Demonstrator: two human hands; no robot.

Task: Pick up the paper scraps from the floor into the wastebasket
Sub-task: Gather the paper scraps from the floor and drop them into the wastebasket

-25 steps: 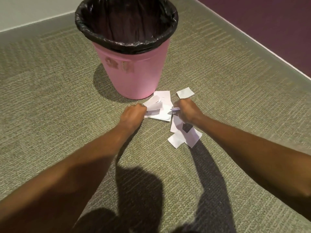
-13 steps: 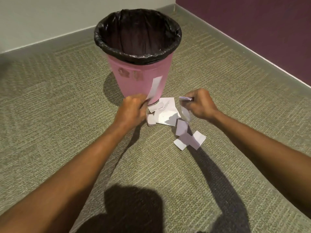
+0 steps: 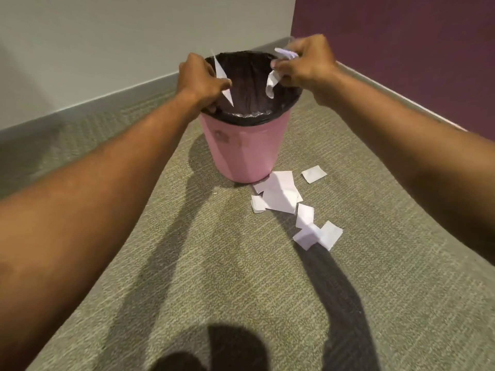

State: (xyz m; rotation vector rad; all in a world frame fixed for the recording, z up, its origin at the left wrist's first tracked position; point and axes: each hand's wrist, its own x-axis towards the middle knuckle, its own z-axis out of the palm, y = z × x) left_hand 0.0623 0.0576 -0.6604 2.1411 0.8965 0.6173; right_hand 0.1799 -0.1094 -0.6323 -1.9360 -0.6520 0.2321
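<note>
Over the wastebasket (image 3: 246,145) both hands hung: left hand (image 3: 199,79) pinching a flat scrap (image 3: 221,74), right hand (image 3: 305,62) clutching crumpled scraps (image 3: 272,83) — poised, I judged, to drop them inside — while more paper scraps (image 3: 281,196) littered the carpet (image 3: 214,263) beside its base.

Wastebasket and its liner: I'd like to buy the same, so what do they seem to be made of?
The wastebasket looks like moulded pink plastic: a smooth wall with a soft, even sheen and a few scuffed patches. The liner seems to be thin black plastic film: it crinkles, catches glints of light and folds over the rim.
</note>
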